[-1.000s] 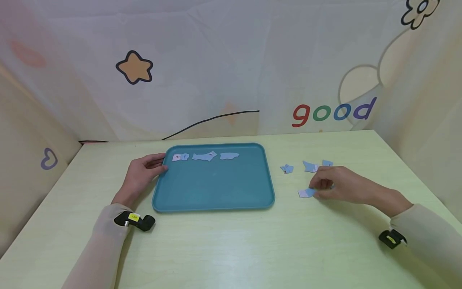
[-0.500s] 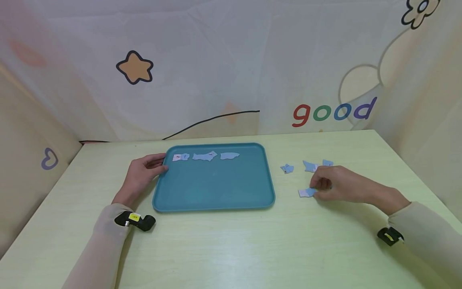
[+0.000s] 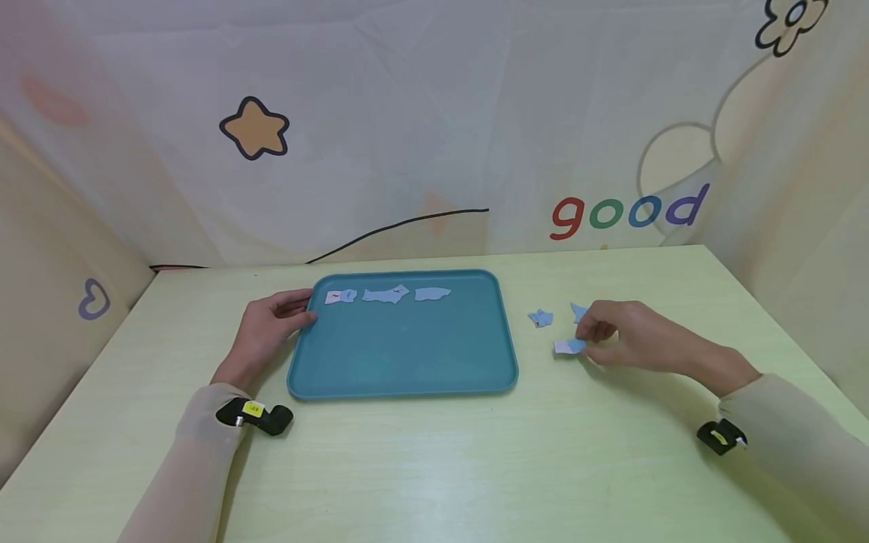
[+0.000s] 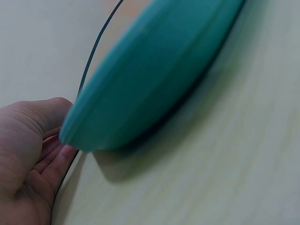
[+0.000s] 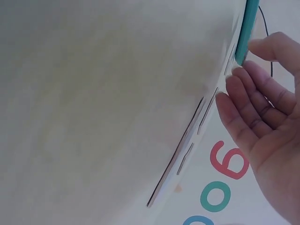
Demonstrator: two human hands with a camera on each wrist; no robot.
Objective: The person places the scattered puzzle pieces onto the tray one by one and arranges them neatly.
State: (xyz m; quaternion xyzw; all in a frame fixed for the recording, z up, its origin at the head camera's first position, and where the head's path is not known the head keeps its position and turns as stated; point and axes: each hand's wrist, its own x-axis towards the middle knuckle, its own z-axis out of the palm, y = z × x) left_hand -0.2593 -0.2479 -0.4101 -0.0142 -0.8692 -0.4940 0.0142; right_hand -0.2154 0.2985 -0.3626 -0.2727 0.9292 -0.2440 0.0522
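A flat, irregular blue-and-white puzzle piece (image 3: 565,348) sticks out to the left of my right hand (image 3: 634,335), pinched between thumb and fingertips. A slim shadow shows under it, close over the table. My left hand (image 3: 271,324) holds the left rim of the blue-green tray (image 3: 400,394), its thumb over the edge. In the left wrist view the tray's corner (image 4: 93,126) lies between thumb and fingers. Three flat pieces rest along the tray's far side: a left one (image 3: 341,296), a middle one (image 3: 385,295) and a right one (image 3: 432,293).
Right of the tray, a small blue piece (image 3: 541,318) lies on the pale wooden table (image 3: 434,467). Another piece (image 3: 579,313) sits farther right, partly hidden behind the right hand. A printed curtain (image 3: 407,128) stands along the table's back edge.
My right hand has moved a little left and away from me, taking the pinched piece up off the table. The left hand and tray stay as they were.
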